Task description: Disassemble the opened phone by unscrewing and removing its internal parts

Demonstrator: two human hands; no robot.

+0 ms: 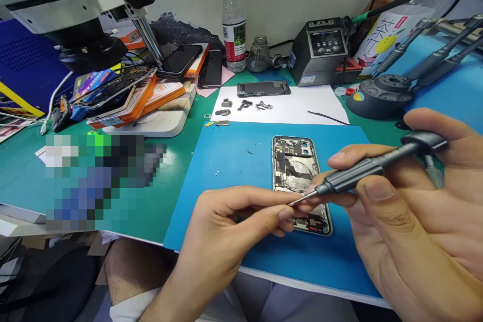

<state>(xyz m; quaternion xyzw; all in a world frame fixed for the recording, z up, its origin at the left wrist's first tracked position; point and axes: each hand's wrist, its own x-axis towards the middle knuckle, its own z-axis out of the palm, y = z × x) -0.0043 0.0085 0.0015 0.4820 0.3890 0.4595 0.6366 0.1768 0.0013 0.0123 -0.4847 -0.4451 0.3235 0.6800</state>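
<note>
My right hand (418,226) holds a grey precision screwdriver (354,173) between thumb and fingers, its handle slanting up to the right. With thumb and forefinger, my left hand (230,226) pinches the thin tip of that screwdriver. Whether a tiny screw sits at the tip is hidden by the fingers. Below and behind both hands lies an opened phone body (280,161), its circuit boards and round coil exposed. Part of the phone is covered by my fingers. It rests on a blue mat (215,176), where a few tiny bits lie to the left.
Behind the mat, a white sheet (302,113) carries a phone screen (264,88), several small metal parts and a black strip. A microscope (90,35) overhangs stacked phones and boxes at left. A bottle (234,25), a control box (319,53) and a grey flexible-arm stand (381,93) stand behind.
</note>
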